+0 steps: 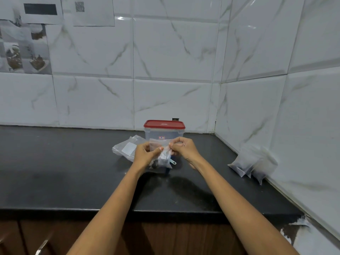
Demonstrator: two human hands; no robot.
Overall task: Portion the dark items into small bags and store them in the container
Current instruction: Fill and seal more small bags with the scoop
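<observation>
A small clear bag [162, 156] with dark items in its bottom hangs above the black counter [73, 172]. My left hand [146, 154] pinches its top edge on the left and my right hand [182, 147] pinches it on the right. Behind the bag stands a clear container [164, 132] with a red lid on it. A light blue scoop [173, 162] peeks out from under the bag. Filled small bags [252, 163] with dark contents lean against the right wall.
A pack of empty clear bags [125, 148] lies on the counter left of my hands. Tiled walls meet in a corner behind the container. The counter's front edge [73, 210] runs above wooden cabinet doors with metal handles [41, 247].
</observation>
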